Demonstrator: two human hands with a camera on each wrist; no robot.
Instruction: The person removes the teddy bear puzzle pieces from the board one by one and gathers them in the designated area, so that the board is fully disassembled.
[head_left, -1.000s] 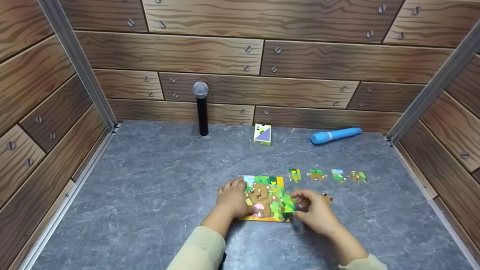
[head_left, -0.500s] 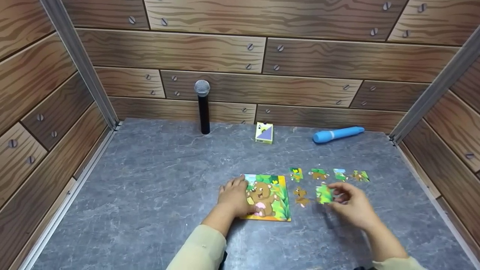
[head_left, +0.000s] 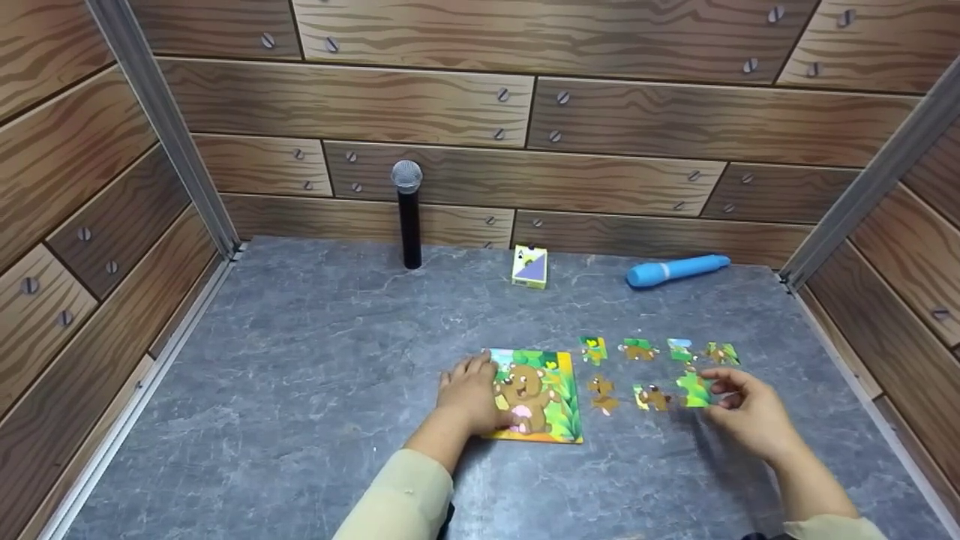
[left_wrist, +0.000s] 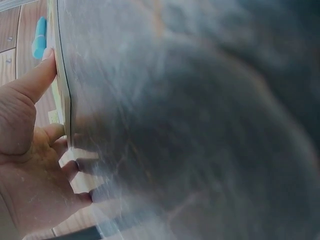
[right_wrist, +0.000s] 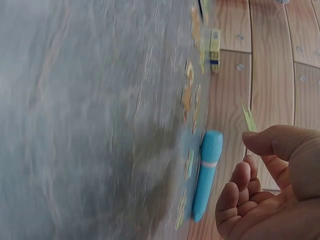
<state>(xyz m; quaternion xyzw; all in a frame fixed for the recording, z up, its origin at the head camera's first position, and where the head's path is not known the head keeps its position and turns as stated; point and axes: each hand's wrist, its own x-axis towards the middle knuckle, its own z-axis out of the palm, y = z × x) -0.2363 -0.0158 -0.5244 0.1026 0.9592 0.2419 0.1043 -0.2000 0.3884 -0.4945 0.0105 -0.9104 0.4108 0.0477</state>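
Note:
A square puzzle picture of a brown bear (head_left: 534, 401) lies on the grey table in the head view. My left hand (head_left: 466, 395) rests over its left side. In the left wrist view, the thumb (left_wrist: 42, 75) lies against the edge of the picture and the other fingertips reach down by its corner. My right hand (head_left: 750, 412) pinches a green puzzle piece (head_left: 694, 391) between thumb and fingers, held over the table to the right of the loose pieces. That same piece shows nearly edge-on in the right wrist view, with the thumb (right_wrist: 270, 140) on it.
Loose puzzle pieces lie in two rows: a bear piece (head_left: 602, 394) and a brown piece (head_left: 651, 397) in front, several behind, such as the leftmost piece (head_left: 593, 349). At the back stand a black microphone (head_left: 409, 217) and a card box (head_left: 529, 267); a blue microphone-shaped object (head_left: 677, 271) lies beside them.
My right hand has moved right with the green piece, from the picture's right edge past the loose pieces. A brown piece now shows where the hand was. The left hand has stayed put.

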